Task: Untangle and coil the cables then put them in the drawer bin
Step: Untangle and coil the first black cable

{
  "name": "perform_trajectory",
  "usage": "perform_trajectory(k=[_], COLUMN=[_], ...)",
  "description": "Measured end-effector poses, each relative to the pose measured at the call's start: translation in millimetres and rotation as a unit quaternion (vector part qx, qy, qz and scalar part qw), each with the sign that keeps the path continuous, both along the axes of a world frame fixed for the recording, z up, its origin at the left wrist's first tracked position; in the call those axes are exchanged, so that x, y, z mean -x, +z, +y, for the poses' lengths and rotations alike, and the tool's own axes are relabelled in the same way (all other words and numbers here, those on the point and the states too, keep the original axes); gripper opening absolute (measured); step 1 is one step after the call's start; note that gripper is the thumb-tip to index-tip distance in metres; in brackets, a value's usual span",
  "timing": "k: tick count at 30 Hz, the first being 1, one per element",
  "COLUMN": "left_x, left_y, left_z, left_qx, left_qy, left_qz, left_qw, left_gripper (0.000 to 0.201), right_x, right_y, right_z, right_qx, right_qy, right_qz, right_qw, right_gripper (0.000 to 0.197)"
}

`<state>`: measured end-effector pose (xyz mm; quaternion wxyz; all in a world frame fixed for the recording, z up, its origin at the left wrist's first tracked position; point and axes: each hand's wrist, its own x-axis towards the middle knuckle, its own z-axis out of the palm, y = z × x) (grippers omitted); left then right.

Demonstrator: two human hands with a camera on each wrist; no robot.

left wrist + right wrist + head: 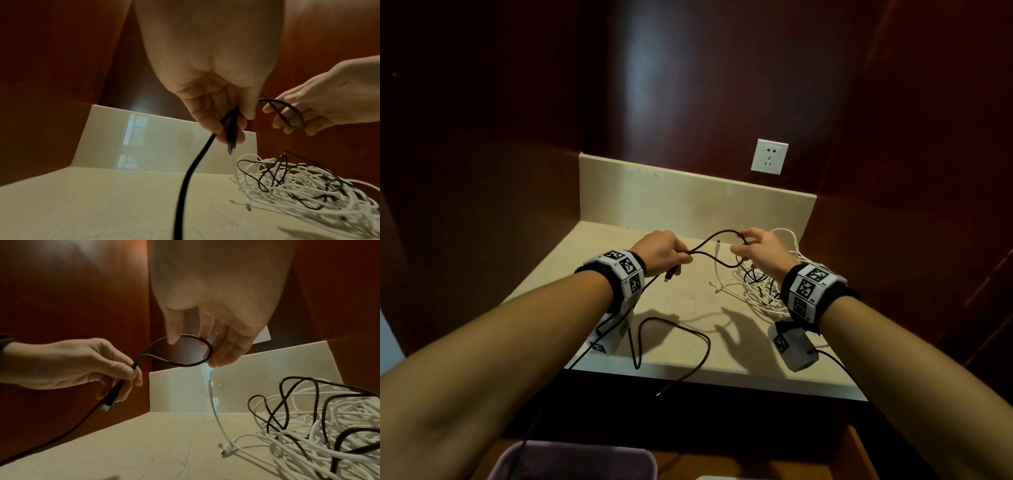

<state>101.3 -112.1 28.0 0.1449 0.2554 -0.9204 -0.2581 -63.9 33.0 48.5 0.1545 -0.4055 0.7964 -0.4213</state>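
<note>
My left hand pinches a black cable just behind its plug, which hangs below the fingers. My right hand holds the far end of a loop of the same cable between thumb and fingers. In the right wrist view the loop spans from my left hand to my right hand. The cable's long tail drops to the counter and over its front edge. A tangle of white and thin black cables lies under my right hand.
The beige counter sits in a dark wood niche with a wall socket behind. A purple bin stands below the front edge, beside the open wooden drawer. A loose white connector lies left of the tangle.
</note>
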Motion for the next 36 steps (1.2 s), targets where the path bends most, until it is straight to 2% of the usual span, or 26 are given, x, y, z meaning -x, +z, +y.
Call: perform_trajectory(k=[2, 4, 6, 8, 11, 17, 20, 27, 36], left_x=[3, 4, 6, 7, 6, 3, 3, 3, -9], left_y=[1, 2, 3, 4, 4, 2, 2, 7, 1], left_z=[0, 0, 2, 3, 3, 4, 6, 12, 4], left_qx=[-0.008, -0.014, -0.017, -0.017, -0.026, -0.020, -0.024, -0.033, -0.017], left_qy=[0.004, 0.003, 0.003, 0.006, 0.012, -0.011, -0.034, -0.071, -0.007], left_qz=[0.007, 0.015, 0.021, 0.017, 0.010, -0.035, -0.044, -0.044, 0.000], left_qw=[1.000, 1.000, 1.000, 1.000, 1.000, 0.999, 0.998, 0.996, 1.000], left_gripper=[0.032, 0.033, 0.034, 0.034, 0.034, 0.021, 0.016, 0.020, 0.030], right_x=[-6, -8, -8, -5, -2, 1, 1, 6, -1], right_y=[0, -2, -6, -8, -6, 1, 1, -2, -8], right_z=[-1, -4, -7, -8, -8, -5, 0, 3, -2], right_qx=[-0.020, -0.061, -0.095, -0.095, -0.073, -0.038, -0.029, -0.088, -0.117], right_qy=[0.035, 0.055, 0.055, 0.049, 0.044, 0.057, 0.071, 0.079, 0.106], right_qz=[-0.003, 0.044, 0.108, 0.149, 0.170, 0.104, 0.107, 0.134, 0.161], right_qw=[0.999, 0.996, 0.988, 0.983, 0.982, 0.992, 0.991, 0.984, 0.974], right_gripper=[0.078, 0.101, 0.106, 0.093, 0.061, 0.017, 0.003, 0.019, 0.027])
